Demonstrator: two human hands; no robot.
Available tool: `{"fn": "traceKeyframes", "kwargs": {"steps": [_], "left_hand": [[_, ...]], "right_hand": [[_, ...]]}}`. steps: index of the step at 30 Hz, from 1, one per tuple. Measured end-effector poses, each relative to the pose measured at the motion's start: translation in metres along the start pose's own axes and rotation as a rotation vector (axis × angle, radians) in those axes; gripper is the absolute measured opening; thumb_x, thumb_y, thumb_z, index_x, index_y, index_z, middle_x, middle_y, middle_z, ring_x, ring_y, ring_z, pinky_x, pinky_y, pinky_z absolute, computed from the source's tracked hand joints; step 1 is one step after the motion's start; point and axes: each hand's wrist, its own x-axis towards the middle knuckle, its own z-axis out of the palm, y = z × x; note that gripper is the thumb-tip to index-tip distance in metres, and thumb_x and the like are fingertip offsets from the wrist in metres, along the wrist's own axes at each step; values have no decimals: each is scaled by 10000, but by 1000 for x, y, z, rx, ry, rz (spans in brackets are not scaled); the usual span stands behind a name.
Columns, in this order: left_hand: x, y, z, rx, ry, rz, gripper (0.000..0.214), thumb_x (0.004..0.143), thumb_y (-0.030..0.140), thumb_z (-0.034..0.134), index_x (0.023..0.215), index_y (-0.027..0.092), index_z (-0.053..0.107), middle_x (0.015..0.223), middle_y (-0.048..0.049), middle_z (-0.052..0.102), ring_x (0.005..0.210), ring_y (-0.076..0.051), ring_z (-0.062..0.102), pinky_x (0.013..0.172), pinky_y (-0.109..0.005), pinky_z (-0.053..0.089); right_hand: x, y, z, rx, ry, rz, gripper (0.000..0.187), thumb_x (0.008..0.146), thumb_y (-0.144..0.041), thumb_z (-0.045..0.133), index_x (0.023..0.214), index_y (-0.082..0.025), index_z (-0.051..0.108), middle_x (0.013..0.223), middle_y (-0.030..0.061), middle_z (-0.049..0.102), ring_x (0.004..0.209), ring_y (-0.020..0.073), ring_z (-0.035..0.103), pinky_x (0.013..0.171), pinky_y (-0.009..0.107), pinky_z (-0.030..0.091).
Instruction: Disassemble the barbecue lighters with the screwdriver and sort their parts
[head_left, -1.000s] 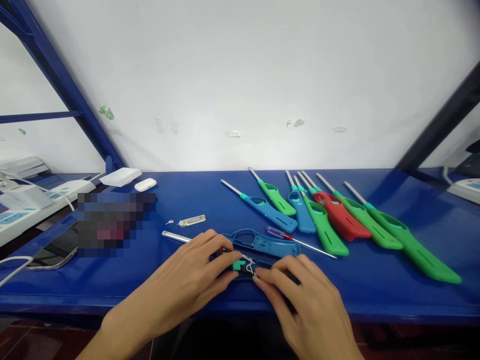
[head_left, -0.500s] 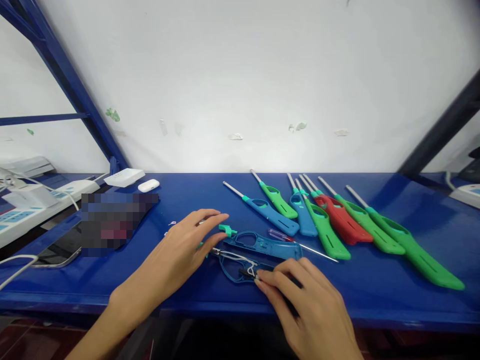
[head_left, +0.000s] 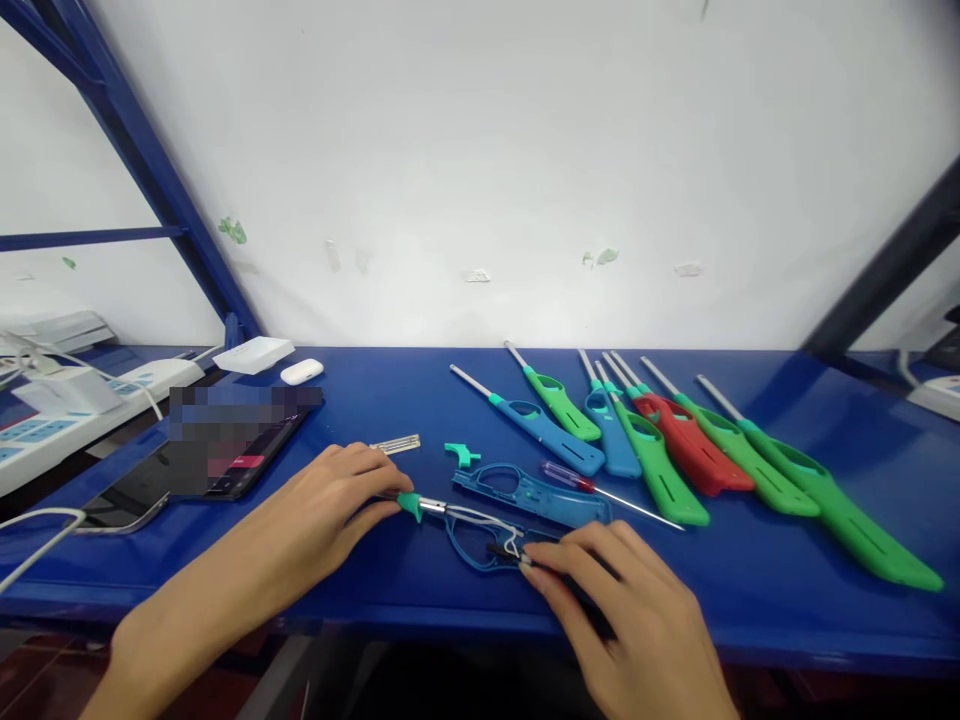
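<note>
An opened blue gas lighter lies in front of me. My left hand pinches the lighter at its green nozzle collar, whose metal end points into the lower blue half-shell. White wires loop from there to a black part inside that shell. My right hand closes thumb and fingertips at the end of this black part, covering the rest of the shell. Just behind lie the other blue half-shell, a green trigger and a screwdriver with a clear purple and red handle.
Several whole lighters in green, blue and red, such as the red lighter, lie at the right. Behind my left hand is a slim metal piece. Phones, a white earbud case and a power strip are left.
My left hand has moved down and left, from hovering with fingers apart to pinching at the green collar. The metal piece behind it now shows. My right hand stays at the black part.
</note>
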Motion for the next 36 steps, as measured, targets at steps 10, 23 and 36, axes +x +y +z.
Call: {"fn": "traceKeyframes", "kwargs": {"steps": [10,23,36], "left_hand": [[0,1,-14,-75,95,39,202,1127,296,489,1225,298,666,1218,-15,672,1091,-194,665,970,-293,506],[7,9,-43,68,377,69,161,1078,317,545,1135,296,694,1073,-1,729,970,-210,724,825,-304,536],[120,-57,-26,154,22,129,191,1079,310,580,1135,173,700,1084,-66,726,970,-227,708,877,-414,582]], "right_hand": [[-2,2,1,2,-5,9,88,1050,-274,617,1073,-273,702,900,-4,713,790,190,645,724,336,528],[-3,3,1,18,-4,32,100,1044,-299,636,1116,-277,701,937,-3,723,822,195,702,787,368,568],[-1,0,0,-10,19,22,147,1052,-289,605,1075,-275,749,897,3,728,764,197,687,732,369,558]]}}
